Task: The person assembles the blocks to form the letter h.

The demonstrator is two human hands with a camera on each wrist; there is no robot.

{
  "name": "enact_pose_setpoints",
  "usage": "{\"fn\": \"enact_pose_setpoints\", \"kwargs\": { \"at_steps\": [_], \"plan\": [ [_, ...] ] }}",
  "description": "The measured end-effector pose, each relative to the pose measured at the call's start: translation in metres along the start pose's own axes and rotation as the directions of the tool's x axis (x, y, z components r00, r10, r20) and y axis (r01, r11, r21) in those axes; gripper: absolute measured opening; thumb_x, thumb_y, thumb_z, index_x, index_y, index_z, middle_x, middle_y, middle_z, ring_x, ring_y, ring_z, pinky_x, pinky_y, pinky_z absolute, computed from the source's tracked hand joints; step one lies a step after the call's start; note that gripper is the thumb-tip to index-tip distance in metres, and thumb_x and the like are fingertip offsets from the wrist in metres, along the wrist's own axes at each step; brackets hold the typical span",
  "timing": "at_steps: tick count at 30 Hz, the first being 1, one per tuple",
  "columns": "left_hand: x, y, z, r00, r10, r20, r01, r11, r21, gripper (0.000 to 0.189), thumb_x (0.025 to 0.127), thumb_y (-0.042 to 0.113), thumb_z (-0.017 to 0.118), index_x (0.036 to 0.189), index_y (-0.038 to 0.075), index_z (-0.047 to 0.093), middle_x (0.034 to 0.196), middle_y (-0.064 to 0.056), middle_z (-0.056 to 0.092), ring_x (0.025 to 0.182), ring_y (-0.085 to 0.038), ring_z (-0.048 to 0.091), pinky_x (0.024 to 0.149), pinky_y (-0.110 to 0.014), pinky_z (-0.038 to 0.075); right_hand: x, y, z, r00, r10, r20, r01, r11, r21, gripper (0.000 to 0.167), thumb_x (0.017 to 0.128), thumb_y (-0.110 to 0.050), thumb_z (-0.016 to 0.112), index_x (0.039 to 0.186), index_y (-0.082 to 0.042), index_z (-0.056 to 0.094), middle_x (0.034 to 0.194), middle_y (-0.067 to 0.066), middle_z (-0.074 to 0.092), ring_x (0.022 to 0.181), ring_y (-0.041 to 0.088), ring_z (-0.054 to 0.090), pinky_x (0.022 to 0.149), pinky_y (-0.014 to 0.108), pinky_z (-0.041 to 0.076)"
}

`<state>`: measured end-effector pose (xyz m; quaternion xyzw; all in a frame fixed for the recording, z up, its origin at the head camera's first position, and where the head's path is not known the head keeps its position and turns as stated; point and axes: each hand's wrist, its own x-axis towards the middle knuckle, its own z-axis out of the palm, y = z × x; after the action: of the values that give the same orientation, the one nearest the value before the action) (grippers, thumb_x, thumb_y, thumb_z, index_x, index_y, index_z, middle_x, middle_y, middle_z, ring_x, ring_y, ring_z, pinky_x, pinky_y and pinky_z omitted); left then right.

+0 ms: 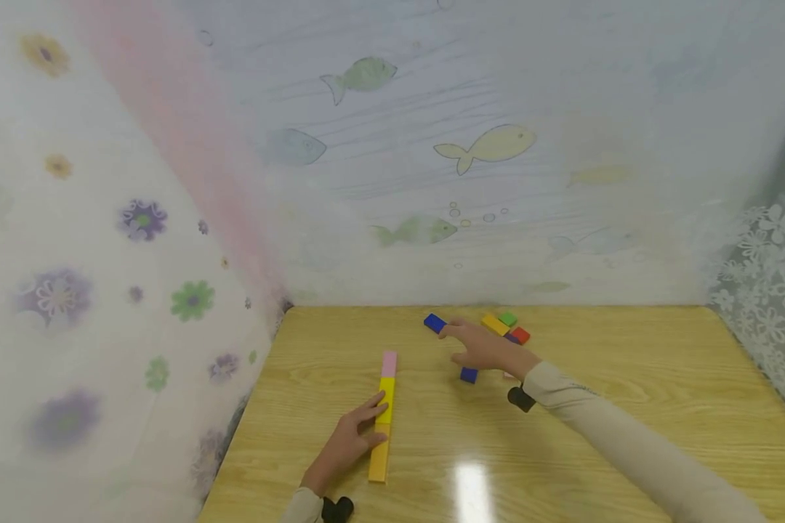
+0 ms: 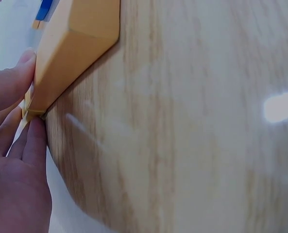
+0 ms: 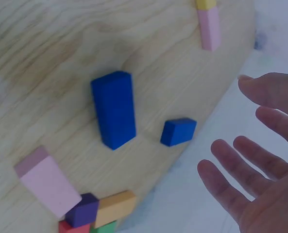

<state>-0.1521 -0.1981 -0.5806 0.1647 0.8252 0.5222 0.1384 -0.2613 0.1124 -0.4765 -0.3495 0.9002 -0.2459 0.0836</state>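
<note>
1. Across the tabletop (image 1: 582, 436), a straight row (image 1: 388, 415) lies left of centre, with loose blocks to its right and farther off.
2. Within that row, the orange row block (image 1: 379, 465) is nearest the person, the yellow block (image 1: 389, 392) comes next and the pink row block (image 1: 389, 364) ends it. Ends look butted; even, light pressure should keep the joints square.
3. The left hand (image 1: 345, 439) lies along the row, fingers fairly straight, touching the yellow block, thumb on the orange row block. Pressing down rather than sideways seems safest.
4. The right hand (image 1: 485, 347) is open, fingers parted, holding nothing, over the loose blocks. Its wrist view suggests its fingertips are clear of them.
5. Bunched close are the loose orange block (image 1: 495, 325), purple block (image 3: 82, 209), red block (image 1: 520, 335) and green block (image 1: 507, 319); best avoid brushing them.
6. The nearer blue block (image 3: 113, 110) looks long; thumb and fingers on opposite long sides would grip it squarely.
7. The farther blue block (image 1: 435, 323), smaller-looking, sits near the far edge; a pinch from above beats a push outward.
</note>
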Motion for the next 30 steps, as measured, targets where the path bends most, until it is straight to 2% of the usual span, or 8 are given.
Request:
{"fn": "enact_pose_setpoints", "kwargs": {
  "at_steps": [3, 5, 6, 10, 16, 24, 28, 30],
  "plan": [
    [-0.004, 0.014, 0.0, 1.0, -0.012, -0.001, 0.012, 1.0, -0.015, 0.054, 0.088, 0.007, 0.066, 0.137, -0.001, 0.045, 0.153, -0.007, 0.028, 0.14, -0.03, 0.021, 0.112, -0.047, 0.024, -0.007, 0.005, -0.001, 1.0, -0.021, -0.01, 0.021, 1.0, -0.013, 0.035, 0.088, -0.01, 0.064, 0.122, -0.004, 0.057, 0.125, 0.016, 0.05, 0.089, 0.021, 0.061, 0.078, 0.033, 0.054],
    [-0.007, 0.015, 0.001, 1.0, -0.023, -0.002, 0.023, 1.0, -0.01, 0.054, 0.088, 0.006, 0.066, 0.137, -0.001, 0.046, 0.153, -0.007, 0.028, 0.14, -0.032, 0.021, 0.112, -0.051, 0.021, -0.014, 0.007, -0.003, 1.0, -0.023, -0.004, 0.023, 1.0, -0.021, 0.035, 0.088, -0.012, 0.065, 0.121, -0.004, 0.057, 0.124, 0.016, 0.05, 0.091, 0.021, 0.061, 0.079, 0.034, 0.054],
    [-0.007, 0.015, 0.001, 0.999, -0.035, -0.002, 0.035, 0.999, 0.001, 0.054, 0.087, 0.007, 0.066, 0.137, -0.001, 0.046, 0.153, -0.006, 0.028, 0.141, -0.031, 0.021, 0.112, -0.052, 0.02, -0.017, 0.009, -0.003, 1.0, -0.019, 0.0, 0.019, 1.0, -0.02, 0.035, 0.088, -0.012, 0.066, 0.121, -0.003, 0.058, 0.124, 0.016, 0.05, 0.092, 0.023, 0.061, 0.079, 0.035, 0.054],
    [-0.004, -0.004, 0.002, 0.999, -0.036, -0.004, 0.036, 0.998, 0.053, 0.056, 0.087, 0.014, 0.068, 0.138, 0.007, 0.047, 0.153, 0.003, 0.028, 0.141, -0.028, 0.022, 0.112, -0.051, 0.021, -0.029, 0.019, -0.003, 1.0, -0.004, -0.007, 0.004, 1.0, -0.014, 0.037, 0.085, -0.01, 0.07, 0.119, -0.003, 0.058, 0.122, 0.016, 0.052, 0.1, 0.03, 0.059, 0.081, 0.039, 0.053],
    [0.001, -0.007, -0.002, 0.999, -0.036, -0.003, 0.036, 0.998, 0.048, 0.057, 0.086, 0.019, 0.069, 0.138, 0.01, 0.048, 0.152, 0.007, 0.028, 0.141, -0.025, 0.022, 0.112, -0.049, 0.022, -0.04, 0.032, -0.003, 0.999, 0.035, -0.001, -0.035, 0.999, 0.03, 0.037, 0.086, -0.01, 0.067, 0.12, 0.0, 0.056, 0.123, 0.02, 0.052, 0.101, 0.039, 0.058, 0.08, 0.044, 0.054],
    [0.002, -0.007, -0.001, 0.998, -0.063, -0.003, 0.063, 0.997, 0.036, 0.056, 0.086, 0.018, 0.069, 0.138, 0.011, 0.048, 0.152, 0.009, 0.029, 0.141, -0.024, 0.021, 0.113, -0.049, 0.02, -0.057, 0.048, 0.001, 0.994, 0.084, -0.064, -0.082, 0.996, 0.036, 0.038, 0.082, -0.011, 0.069, 0.116, 0.002, 0.058, 0.12, 0.022, 0.052, 0.077, 0.024, 0.057, 0.072, 0.04, 0.051],
    [0.001, -0.005, 0.0, 0.997, -0.081, -0.007, 0.081, 0.996, 0.033, 0.057, 0.087, 0.019, 0.069, 0.139, 0.012, 0.048, 0.151, 0.011, 0.029, 0.141, -0.023, 0.02, 0.114, -0.05, 0.02, -0.062, 0.054, 0.007, 0.99, 0.107, -0.087, -0.107, 0.994, 0.002, 0.041, 0.079, -0.015, 0.073, 0.114, 0.001, 0.06, 0.117, 0.019, 0.051, 0.078, 0.02, 0.054, 0.072, 0.041, 0.052],
    [0.002, -0.005, 0.0, 0.997, -0.07, -0.01, 0.07, 0.997, 0.039, 0.057, 0.086, 0.018, 0.069, 0.139, 0.012, 0.048, 0.152, 0.009, 0.029, 0.141, -0.024, 0.021, 0.113, -0.05, 0.021, -0.064, 0.057, 0.011, 0.988, 0.117, -0.1, -0.119, 0.993, -0.009, 0.042, 0.078, -0.017, 0.075, 0.114, 0.0, 0.06, 0.116, 0.019, 0.051, 0.08, 0.02, 0.055, 0.072, 0.041, 0.052]
  ]
}}
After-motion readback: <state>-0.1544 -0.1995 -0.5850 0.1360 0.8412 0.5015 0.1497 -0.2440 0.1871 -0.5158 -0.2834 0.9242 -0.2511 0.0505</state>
